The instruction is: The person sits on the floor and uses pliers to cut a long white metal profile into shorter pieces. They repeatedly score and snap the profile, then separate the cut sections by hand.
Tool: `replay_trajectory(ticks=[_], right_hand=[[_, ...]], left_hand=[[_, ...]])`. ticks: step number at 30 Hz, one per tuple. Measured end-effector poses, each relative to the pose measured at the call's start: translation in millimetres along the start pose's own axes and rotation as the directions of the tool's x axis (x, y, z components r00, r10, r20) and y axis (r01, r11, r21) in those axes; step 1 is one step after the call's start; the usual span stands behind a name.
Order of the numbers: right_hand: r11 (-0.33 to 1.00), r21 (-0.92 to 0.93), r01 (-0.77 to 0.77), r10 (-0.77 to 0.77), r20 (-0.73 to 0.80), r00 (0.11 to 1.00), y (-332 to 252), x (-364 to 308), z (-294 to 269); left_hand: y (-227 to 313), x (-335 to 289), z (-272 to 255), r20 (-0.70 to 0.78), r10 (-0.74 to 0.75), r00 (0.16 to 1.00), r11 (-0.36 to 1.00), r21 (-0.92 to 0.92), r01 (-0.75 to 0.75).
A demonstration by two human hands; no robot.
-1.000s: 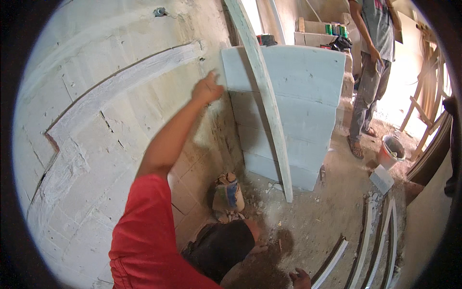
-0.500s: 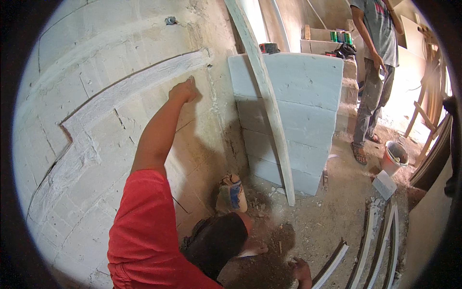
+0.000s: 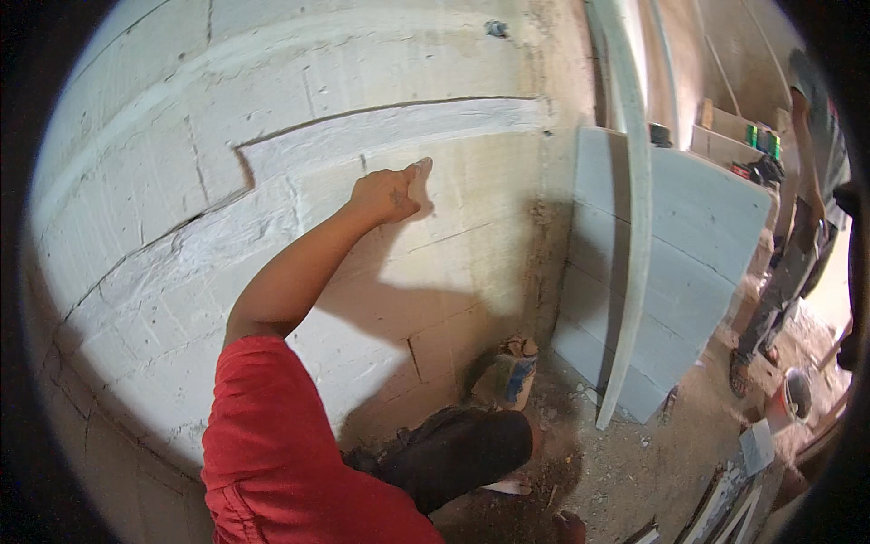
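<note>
One left hand (image 3: 388, 197): a little above the middle of the frame and left of centre, its back showing, held up to the wall.
Fingers (image 3: 423, 167): index stretched out at the wall, the others folded in; nothing shows in their hold, though the palm is hidden. Cannot tell whether the tip touches.
Wall (image 3: 467, 195): pale blocks, filling the left and upper middle of the frame.
White strip (image 3: 408, 127): rough, running along the wall from the left to the upper middle, with a step at upper left and a dark gap along its top; it passes just above the index.
Right hand (image 3: 569, 528): a dark sliver at the lower edge, right of centre; cannot tell how open its fingers are or what they hold.
Red sleeve (image 3: 272, 417): lower left, on the left arm.
Dark trousers (image 3: 471, 458): bent leg, lower middle.
Sack (image 3: 512, 376): crumpled at the top, below and right of centre, near the wall.
Plank (image 3: 640, 227): slanting down right of centre, in front of a pale partition (image 3: 698, 245).
Co-worker (image 3: 790, 272): standing at the right edge, blurred.
Bucket (image 3: 797, 394): reddish, lower right, near the co-worker's feet.
</note>
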State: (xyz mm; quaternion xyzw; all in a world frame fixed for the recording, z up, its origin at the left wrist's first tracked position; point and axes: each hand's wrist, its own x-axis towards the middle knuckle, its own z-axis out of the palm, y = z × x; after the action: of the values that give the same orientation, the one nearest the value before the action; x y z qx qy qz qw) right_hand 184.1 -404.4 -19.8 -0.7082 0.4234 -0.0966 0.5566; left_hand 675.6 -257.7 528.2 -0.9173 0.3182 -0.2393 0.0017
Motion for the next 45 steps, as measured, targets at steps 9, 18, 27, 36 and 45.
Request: replay_trajectory(ticks=[9,18,27,36,45], right_hand=[[0.997,-0.070,0.020,-0.015,0.071,0.997,-15,2,3],[0.990,-0.117,0.081,-0.077,0.037,0.996,-8,-7,2],[0.981,0.192,0.037,-0.020,-0.091,0.996,22,-20,8],[0.995,-0.065,-0.072,0.063,-0.135,0.989,40,-34,-4],[0.964,-0.163,-0.208,0.176,-0.189,0.966,19,-71,-14]], left_hand=[[-73,-99,-36,-0.135,-0.211,0.968,0.971,0.085,0.224],[-88,-123,-32,-0.219,-0.303,0.928,0.946,0.046,0.320],[-148,-115,34,-0.469,-0.172,0.866,0.984,-0.114,0.134],[-174,-82,102,-0.718,-0.013,0.696,1.000,-0.024,-0.006],[-185,-77,118,-0.657,0.161,0.736,0.987,0.099,-0.128]])
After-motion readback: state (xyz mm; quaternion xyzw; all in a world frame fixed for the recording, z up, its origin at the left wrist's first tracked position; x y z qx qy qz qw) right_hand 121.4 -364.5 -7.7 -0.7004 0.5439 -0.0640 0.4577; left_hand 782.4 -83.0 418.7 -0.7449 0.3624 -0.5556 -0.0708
